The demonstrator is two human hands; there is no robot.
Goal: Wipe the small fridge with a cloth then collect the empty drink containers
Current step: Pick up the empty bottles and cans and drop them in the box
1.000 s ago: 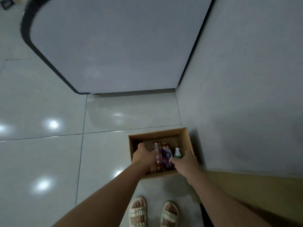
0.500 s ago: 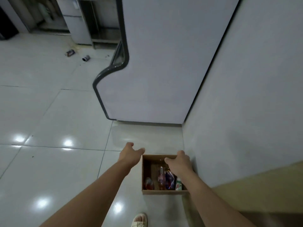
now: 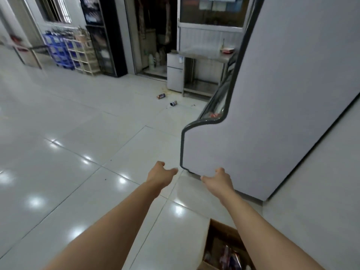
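Note:
A cardboard box (image 3: 213, 228) with several drink containers (image 3: 229, 254) inside stands on the floor at the bottom edge, under my right forearm. Two cans lie on their sides far ahead on the tiles: a dark red one (image 3: 161, 96) and a dark one with a white end (image 3: 173, 103). The small white fridge (image 3: 175, 72) stands at the back beside a metal table. My left hand (image 3: 160, 173) and my right hand (image 3: 219, 179) reach forward at mid-height, fingers loose, holding nothing, well above and beyond the box.
A big grey display cooler (image 3: 272, 106) fills the right side, against a grey wall (image 3: 321, 191). A metal table (image 3: 204, 55) stands behind it. Blue crates (image 3: 58, 53) and a dark glass-door cabinet (image 3: 101, 36) line the back left. Glossy white tiles (image 3: 78, 123) spread to the left.
Both hands let go of the box and rose away from it. The view swung up from the box toward the room, bringing the far cans and the small fridge into sight.

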